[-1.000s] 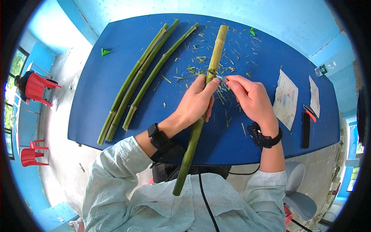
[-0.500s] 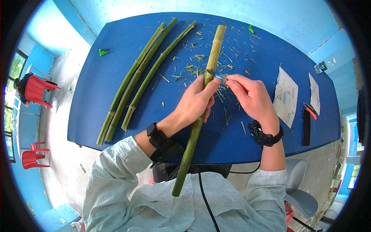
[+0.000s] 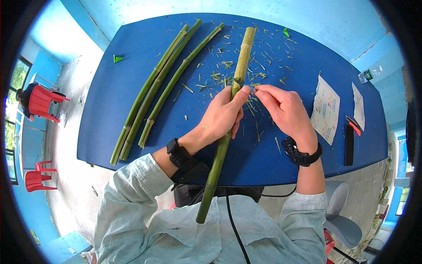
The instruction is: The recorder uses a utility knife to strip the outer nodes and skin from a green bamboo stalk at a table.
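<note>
A thick, jointed green cane (image 3: 214, 169), bamboo-like, slants across the table's near edge toward me. Its upper part is scraped pale yellow, while the lower length stays green. My left hand (image 3: 223, 115) is wrapped round its middle, with the thumb up along it. Beside that thumb, my right hand (image 3: 283, 108) pinches a small bladed tool (image 3: 238, 82), whose dark edge lies against the cane. Fingers hide most of the tool's handle. Green shavings (image 3: 226, 65) are scattered around the cane's upper half.
Three more green canes (image 3: 163, 86) lie to the left on the blue table (image 3: 101, 110). Printed paper sheets (image 3: 325, 110), a black bar (image 3: 348, 145) and an orange-handled tool (image 3: 354, 126) lie right. A plastic bottle (image 3: 370, 75) stands beyond the right edge.
The tool and my right fingers have shifted slightly, and less of its blue handle shows. The cane's top has tipped a little to the left. My left hand keeps its hold.
</note>
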The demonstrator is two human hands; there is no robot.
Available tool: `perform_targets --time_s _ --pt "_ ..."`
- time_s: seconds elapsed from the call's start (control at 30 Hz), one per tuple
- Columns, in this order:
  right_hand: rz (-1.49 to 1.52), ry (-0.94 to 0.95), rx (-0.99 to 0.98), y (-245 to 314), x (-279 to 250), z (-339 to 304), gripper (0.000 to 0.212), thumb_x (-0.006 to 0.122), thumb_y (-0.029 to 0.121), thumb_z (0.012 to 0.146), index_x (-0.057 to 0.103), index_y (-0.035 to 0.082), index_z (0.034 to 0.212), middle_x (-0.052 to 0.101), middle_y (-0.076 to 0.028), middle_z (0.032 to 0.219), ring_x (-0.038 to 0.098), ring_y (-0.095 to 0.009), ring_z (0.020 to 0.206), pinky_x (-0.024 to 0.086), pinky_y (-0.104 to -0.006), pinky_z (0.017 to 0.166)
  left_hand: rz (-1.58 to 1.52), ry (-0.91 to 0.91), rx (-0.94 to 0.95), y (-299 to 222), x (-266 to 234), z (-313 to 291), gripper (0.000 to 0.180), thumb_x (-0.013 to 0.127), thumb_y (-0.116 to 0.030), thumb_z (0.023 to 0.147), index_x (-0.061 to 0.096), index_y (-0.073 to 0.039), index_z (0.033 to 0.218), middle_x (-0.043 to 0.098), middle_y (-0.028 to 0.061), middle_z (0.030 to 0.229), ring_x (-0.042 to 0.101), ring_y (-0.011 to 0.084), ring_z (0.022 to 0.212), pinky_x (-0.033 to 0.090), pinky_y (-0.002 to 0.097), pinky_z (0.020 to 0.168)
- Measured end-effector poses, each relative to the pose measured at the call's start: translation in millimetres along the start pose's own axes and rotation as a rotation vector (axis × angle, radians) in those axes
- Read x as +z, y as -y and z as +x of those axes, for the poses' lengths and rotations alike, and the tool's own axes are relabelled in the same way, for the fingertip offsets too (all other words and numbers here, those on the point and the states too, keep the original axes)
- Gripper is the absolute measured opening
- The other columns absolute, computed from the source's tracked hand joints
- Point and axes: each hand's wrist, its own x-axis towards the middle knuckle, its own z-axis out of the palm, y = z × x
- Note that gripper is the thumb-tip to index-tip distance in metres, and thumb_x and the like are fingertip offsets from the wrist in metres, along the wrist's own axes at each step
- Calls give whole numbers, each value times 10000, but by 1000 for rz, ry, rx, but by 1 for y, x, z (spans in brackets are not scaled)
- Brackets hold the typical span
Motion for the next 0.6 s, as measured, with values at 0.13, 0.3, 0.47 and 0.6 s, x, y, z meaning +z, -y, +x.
perform_targets --time_s 0.13,0.3,0.47,0.6 --pt "-39 -32 -11 4 6 -1 268 730 297 1067 800 56 1162 734 -217 849 733 -378 697 524 -418 580 18 -20 -1 4 -2 0 519 503 -536 1166 474 -40 1016 559 38 718 598 146 476 496 328 393" --pt "-201 -131 -63 12 17 -3 261 735 337 1059 813 108 1158 770 -165 863 754 -374 741 560 -450 600 36 -82 -34 4 -1 0 512 488 -522 1174 476 -34 1021 561 45 729 598 155 493 499 339 403" --pt "-340 -148 -83 18 23 -3 253 737 341 1056 806 128 1174 795 -142 893 766 -371 761 580 -461 611 -34 -93 -73 3 -1 1 482 478 -490 1182 486 -31 1036 556 40 731 572 150 487 492 339 408" --pt "-298 -179 -98 15 26 -1 250 733 323 1062 802 112 1176 791 -167 904 772 -373 773 585 -458 618 -64 -103 -46 3 -2 0 467 483 -482 1182 491 -36 1043 541 33 724 565 142 488 485 329 408"
